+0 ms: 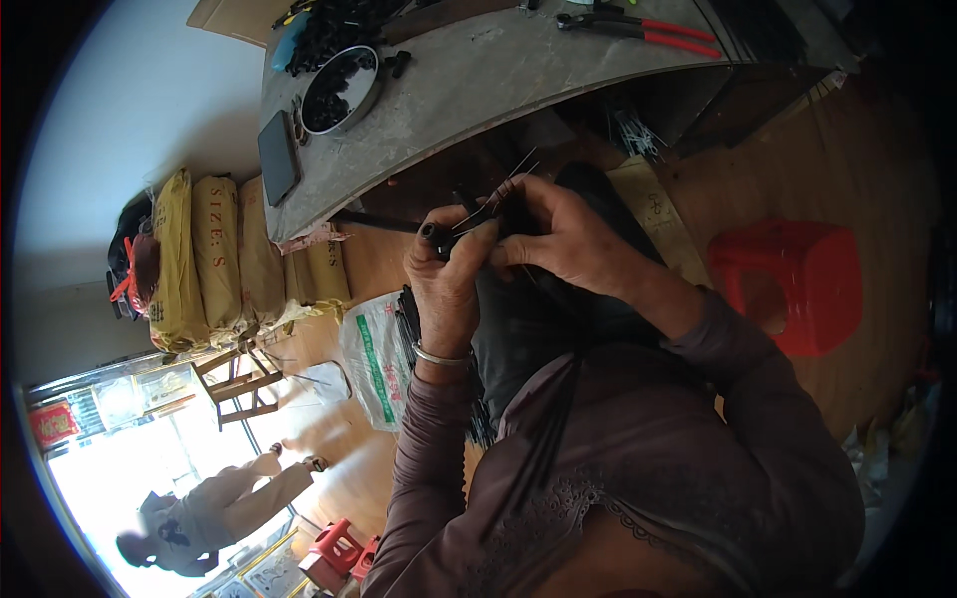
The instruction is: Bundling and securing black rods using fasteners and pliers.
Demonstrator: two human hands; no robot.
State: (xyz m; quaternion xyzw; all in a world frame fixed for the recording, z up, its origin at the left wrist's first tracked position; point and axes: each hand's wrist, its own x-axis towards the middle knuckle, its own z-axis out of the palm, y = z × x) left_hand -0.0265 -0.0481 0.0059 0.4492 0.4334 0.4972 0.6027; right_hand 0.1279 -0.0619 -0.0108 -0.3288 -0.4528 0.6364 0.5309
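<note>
My left hand [446, 267], with a silver bangle at its wrist, is closed around a black tube-like piece [379, 220]. A round, hollow black end [430, 232] shows by its thumb and fingers. Close against it, my right hand [573, 237] is closed with its fingers bent over the same dark pieces. Thin metal wires [525, 162] stick out above and between the two hands. The fingers hide how the wires and the black pieces join. Both hands are held over my lap, just off the table's near edge.
On the grey table [439, 100] are a round metal bowl [369, 105] of small black parts, a phone [279, 159] and red-handled pliers [643, 35]. A red stool [817, 284] stands right. Stuffed sacks [217, 239] line the left wall. Another person [214, 513] is by the bright doorway.
</note>
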